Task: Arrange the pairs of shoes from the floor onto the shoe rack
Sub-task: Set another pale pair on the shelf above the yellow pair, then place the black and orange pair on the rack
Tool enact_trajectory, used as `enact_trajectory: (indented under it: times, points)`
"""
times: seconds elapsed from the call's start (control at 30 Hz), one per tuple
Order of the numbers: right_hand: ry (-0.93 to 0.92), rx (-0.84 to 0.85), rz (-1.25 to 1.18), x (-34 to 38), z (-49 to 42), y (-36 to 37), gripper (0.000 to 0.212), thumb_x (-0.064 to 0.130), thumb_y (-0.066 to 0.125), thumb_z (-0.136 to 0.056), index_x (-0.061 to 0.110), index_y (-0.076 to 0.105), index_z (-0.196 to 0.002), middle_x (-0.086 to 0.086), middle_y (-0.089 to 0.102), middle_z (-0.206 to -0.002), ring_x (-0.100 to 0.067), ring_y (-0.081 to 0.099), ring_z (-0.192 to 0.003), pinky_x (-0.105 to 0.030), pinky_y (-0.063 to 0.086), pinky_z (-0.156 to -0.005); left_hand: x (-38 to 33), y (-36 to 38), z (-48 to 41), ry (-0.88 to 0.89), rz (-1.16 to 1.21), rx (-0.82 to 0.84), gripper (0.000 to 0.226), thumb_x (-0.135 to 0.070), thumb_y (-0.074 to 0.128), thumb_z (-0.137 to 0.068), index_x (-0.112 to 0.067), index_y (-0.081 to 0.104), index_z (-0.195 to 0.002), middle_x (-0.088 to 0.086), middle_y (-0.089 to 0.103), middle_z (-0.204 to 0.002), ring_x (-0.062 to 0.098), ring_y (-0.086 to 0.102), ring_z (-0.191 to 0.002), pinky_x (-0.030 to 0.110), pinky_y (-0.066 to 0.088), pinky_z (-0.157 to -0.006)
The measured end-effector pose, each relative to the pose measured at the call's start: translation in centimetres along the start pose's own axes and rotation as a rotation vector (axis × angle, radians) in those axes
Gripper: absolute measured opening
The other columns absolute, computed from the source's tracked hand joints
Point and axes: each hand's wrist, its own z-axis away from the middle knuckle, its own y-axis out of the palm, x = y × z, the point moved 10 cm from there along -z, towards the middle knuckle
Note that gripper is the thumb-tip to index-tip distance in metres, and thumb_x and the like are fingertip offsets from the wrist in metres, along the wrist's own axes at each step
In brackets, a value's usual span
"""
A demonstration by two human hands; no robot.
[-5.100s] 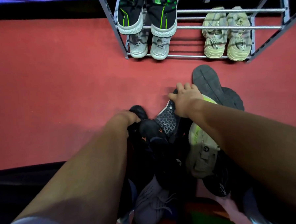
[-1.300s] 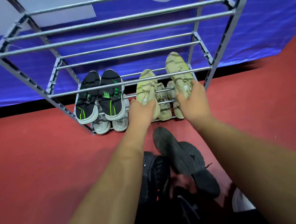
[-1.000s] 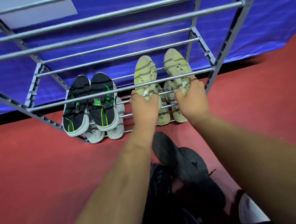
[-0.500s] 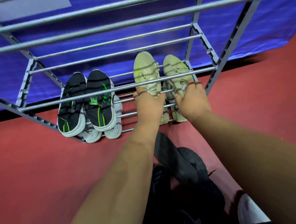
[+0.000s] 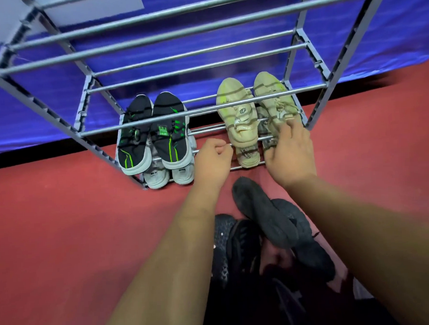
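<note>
The metal shoe rack [image 5: 200,111] stands at the far side of the red floor [image 5: 63,232], against a blue cloth backdrop [image 5: 375,29]. Its second tier from the bottom carries two pairs, toes pointing far and heels toward the person: a black pair with green stripes [image 5: 152,133] at the left and a pale yellow-green pair [image 5: 252,105] at the right, each pair side by side, probably so that mates stay together and heels are easy to reach. Beneath them on the lowest tier sit a grey pair [image 5: 169,176] at the left and another pale pair [image 5: 249,155] at the right, mostly hidden. The left hand [image 5: 212,160] is curled into a loose fist just in front of the near rails, its grip closed on nothing that shows. The right hand [image 5: 290,153] has its fingers spread, its grip open, with fingertips at the heel of the right pale shoe, seemingly nudging it straight. More dark shoes [image 5: 269,224] lie heaped on the floor near the person, so the task looks partly done. A round badge and a strip of lettering show on the left pale shoe, and a green tongue patch on a black one, all too blurred to read.
</note>
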Motion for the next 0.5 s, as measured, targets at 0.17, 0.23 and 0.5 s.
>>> enact_trajectory:
  times: [0.17,0.23,0.5]
  points:
    - [-0.162,0.142,-0.002,3.1,5.5,3.0,0.035,0.017,0.061,-0.084,0.006,0.064,-0.117,-0.016,0.054,-0.123,-0.039,0.051,-0.113,-0.05,0.046,-0.101,8.4,-2.0,4.1,-0.15,-0.17,0.152,0.023,-0.024,0.057,-0.091,-0.008,0.072,-0.085,0.005,0.076,-0.083,0.019,0.069,-0.082,0.034,0.057,-0.079]
    - [-0.15,0.371,0.024,3.7,8.3,6.3,0.026,0.021,0.061,-0.089,0.007,0.066,-0.111,-0.017,0.057,-0.117,-0.042,0.054,-0.11,-0.049,0.049,-0.097,13.0,-2.6,6.8,-0.264,-0.276,0.234,0.022,-0.022,0.057,-0.093,-0.009,0.065,-0.078,0.004,0.069,-0.076,0.026,0.065,-0.08,0.032,0.049,-0.072]
    - [0.094,0.955,0.13,2.8,20.2,13.9,0.062,0.043,0.063,-0.089,0.029,0.048,-0.148,-0.009,0.029,-0.154,-0.046,0.044,-0.136,-0.051,0.043,-0.112,23.0,-1.9,18.1,-0.491,-0.536,0.639,0.032,-0.047,0.064,-0.09,-0.022,0.066,-0.11,0.002,0.073,-0.111,0.023,0.069,-0.1,0.032,0.054,-0.094]
